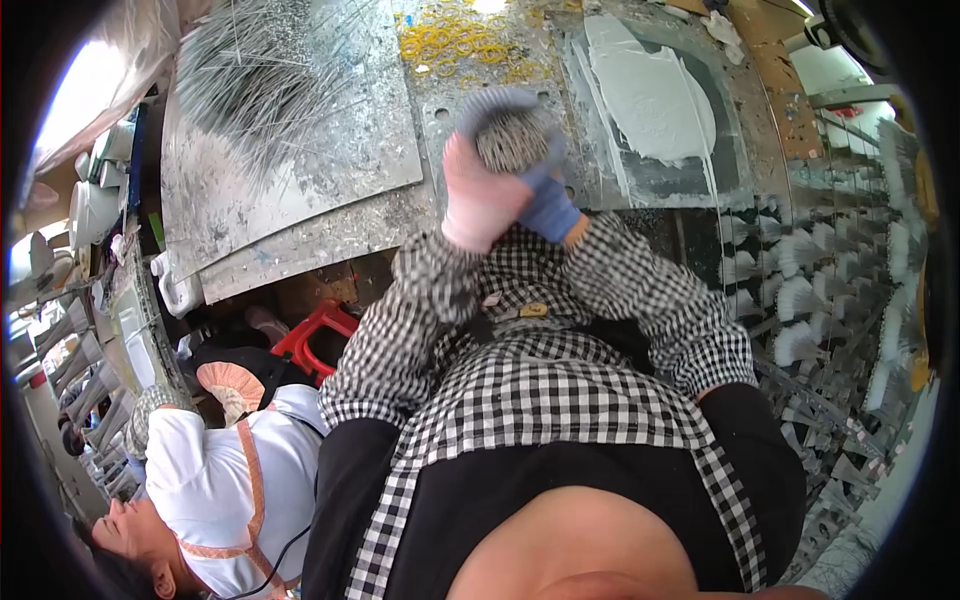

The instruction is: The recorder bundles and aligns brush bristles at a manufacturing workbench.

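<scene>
Both my hands are gloved and close together at the front of the worktable. My left hand (482, 190), in a pink and white glove with greyish fingers, curls around a round bundle of thin grey strands (512, 142). Pressed against the bundle's right side is my right hand (550, 205), in a blue glove. The strand ends face up in a dense, rounded tuft. Some of my fingers are hidden behind the bundle. To the left, a large heap of loose grey strands (265, 85) is spread over a flat board (350, 165).
Yellow rubber bands (460, 45) lie beyond my hands. At the right, white paste (650, 95) covers part of a dark slab (735, 150). Rows of pale bristle tufts (800, 260) stand farther right. A red stool (320, 335) and a person in white (205, 465) are at my left.
</scene>
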A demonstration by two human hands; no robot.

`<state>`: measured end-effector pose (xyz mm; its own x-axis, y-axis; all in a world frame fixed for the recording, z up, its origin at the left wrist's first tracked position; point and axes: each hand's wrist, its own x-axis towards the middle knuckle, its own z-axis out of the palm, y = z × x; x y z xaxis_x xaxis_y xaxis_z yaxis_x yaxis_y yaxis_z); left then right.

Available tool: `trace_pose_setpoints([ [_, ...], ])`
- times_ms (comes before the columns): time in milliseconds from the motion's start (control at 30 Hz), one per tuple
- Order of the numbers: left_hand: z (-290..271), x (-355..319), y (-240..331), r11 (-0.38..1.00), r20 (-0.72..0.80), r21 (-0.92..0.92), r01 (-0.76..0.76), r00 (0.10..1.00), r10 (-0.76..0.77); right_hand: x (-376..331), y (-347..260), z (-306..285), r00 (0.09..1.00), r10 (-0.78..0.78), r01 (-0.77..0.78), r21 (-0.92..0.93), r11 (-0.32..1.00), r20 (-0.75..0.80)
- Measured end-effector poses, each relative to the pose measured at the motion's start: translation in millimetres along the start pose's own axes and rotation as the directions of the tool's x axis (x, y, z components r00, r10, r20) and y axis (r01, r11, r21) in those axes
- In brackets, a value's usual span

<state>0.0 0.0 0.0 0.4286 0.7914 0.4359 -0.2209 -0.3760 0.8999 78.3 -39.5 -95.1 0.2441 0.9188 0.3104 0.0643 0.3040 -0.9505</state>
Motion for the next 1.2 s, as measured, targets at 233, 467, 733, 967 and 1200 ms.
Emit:
trace_pose_setpoints([
  [233, -2.5, -4.8, 0.3, 0.998, 0.013, -0.023, -0.063, 0.998, 0.063, -12.9, -29.4, 5.7, 0.957, 0.259, -0.234, 0.178, 0.956, -0.132],
  [467, -1.4, -6.8, -8.8, 0.987, 0.061, -0.155, 0.042, 0.998, -0.033, -4.4, -24.1, -23.5, 0.985, 0.022, 0.105, -0.694, 0.712, 0.172],
  [733, -36.4, 69.4, 72.5, 0.830, 0.453, 0.236, -0.505, 0.813, 0.366, -4.8, -18.1, -38.0, 0.987, -0.035, 0.093, -0.383, 0.919, 0.157],
  [967, 2.1, 58.8, 59.8, 0.565, 0.802, 0.592, -0.574, 0.487, -0.346, -8.8, 11.8, -56.0, 0.972, -0.183, 0.234, -0.632, 0.738, 0.146],
  [1200, -8.6, 70.5, 87.2, 0.499, 0.849, 0.473, -0.726, 0.526, -0.039, -10.0, -17.8, -54.1, 0.951, -0.001, 0.155, -0.476, 0.866, 0.308],
])
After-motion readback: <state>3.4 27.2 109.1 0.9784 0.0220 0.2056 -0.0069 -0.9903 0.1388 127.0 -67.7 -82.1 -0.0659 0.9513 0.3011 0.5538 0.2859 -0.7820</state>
